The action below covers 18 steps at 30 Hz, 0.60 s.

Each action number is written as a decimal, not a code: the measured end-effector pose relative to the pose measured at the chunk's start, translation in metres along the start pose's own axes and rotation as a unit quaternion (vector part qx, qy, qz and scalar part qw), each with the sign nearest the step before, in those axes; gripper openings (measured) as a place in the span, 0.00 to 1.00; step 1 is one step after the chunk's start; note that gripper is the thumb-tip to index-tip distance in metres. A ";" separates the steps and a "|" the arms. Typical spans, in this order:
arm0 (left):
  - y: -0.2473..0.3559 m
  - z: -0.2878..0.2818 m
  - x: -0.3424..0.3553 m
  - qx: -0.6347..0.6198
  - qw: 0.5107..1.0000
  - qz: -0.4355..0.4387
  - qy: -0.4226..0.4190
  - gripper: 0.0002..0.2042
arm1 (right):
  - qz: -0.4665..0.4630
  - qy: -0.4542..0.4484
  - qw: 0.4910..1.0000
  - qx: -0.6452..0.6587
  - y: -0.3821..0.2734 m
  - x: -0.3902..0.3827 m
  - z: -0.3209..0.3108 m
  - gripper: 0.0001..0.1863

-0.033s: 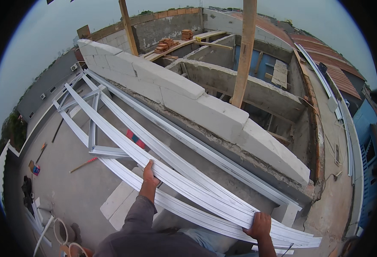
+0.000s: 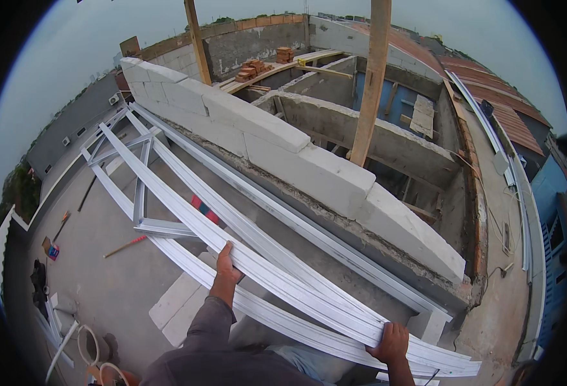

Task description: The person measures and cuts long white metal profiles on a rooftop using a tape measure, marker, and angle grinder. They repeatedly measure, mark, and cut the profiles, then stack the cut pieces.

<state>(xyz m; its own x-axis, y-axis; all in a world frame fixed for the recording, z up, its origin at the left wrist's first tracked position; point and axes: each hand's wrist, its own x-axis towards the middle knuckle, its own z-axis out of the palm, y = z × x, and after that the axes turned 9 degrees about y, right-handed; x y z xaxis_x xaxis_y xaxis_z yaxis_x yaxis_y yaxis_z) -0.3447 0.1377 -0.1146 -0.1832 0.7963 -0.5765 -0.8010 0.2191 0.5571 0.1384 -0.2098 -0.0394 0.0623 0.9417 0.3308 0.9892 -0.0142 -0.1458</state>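
Note:
A long silvery metal channel [image 2: 299, 294] slants across the view from far left to near right. My left hand [image 2: 226, 262] is closed on its near edge around the middle, thumb up on top. Closer to the near right end, my right hand [image 2: 391, 342] grips the same channel, fingers curled over it. Beneath and beside it lie more channels, joined at the far left by short metal struts [image 2: 140, 193] into a truss-like frame. One crosspiece [image 2: 164, 227] ends close to the held channel. Pale blocks [image 2: 174, 305] lie under the frame near my left forearm.
A stepped wall of white blocks [image 2: 264, 122] runs beyond the frame, with an upright wooden post [image 2: 370, 83] behind it. Open concrete bays lie past that. On the left floor are a red-and-yellow stick [image 2: 126, 247], a small box [image 2: 52, 249] and buckets [image 2: 92, 346].

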 end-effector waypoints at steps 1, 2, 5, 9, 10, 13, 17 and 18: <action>-0.003 0.006 -0.008 -0.003 1.000 -0.008 -0.012 0.26 | -0.007 0.007 1.000 -0.008 0.007 -0.001 -0.004 0.40; -0.007 0.011 -0.016 -0.006 1.000 -0.018 -0.010 0.26 | -0.002 -0.003 1.000 -0.018 0.015 -0.002 -0.011 0.40; -0.020 0.033 -0.032 -0.017 1.000 -0.022 -0.007 0.26 | 0.002 -0.006 0.999 -0.046 0.040 -0.004 -0.027 0.41; -0.031 0.057 -0.041 -0.028 0.998 -0.023 -0.050 0.27 | -0.008 0.037 0.998 -0.046 0.055 -0.004 -0.042 0.41; -0.034 0.061 -0.043 -0.025 0.998 -0.021 -0.047 0.27 | -0.004 0.034 0.998 -0.054 0.055 -0.005 -0.045 0.41; -0.038 0.072 -0.042 -0.018 0.998 -0.004 -0.060 0.25 | 0.003 0.032 0.998 -0.060 0.052 -0.007 -0.051 0.41; -0.035 0.090 -0.026 -0.032 0.994 -0.027 -0.102 0.27 | 0.024 0.024 0.998 -0.059 0.047 -0.002 -0.053 0.41; -0.034 0.096 -0.021 -0.030 0.994 -0.026 -0.100 0.27 | 0.016 0.036 0.998 -0.059 0.045 0.001 -0.053 0.41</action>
<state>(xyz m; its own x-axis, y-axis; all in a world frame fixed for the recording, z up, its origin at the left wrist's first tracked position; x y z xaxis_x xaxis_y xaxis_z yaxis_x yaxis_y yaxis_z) -0.2590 0.1676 -0.0643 -0.0285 0.8829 -0.4688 -0.8395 0.2334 0.4907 0.1904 -0.2270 0.0034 0.0987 0.9139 0.3938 0.9951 -0.0865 -0.0487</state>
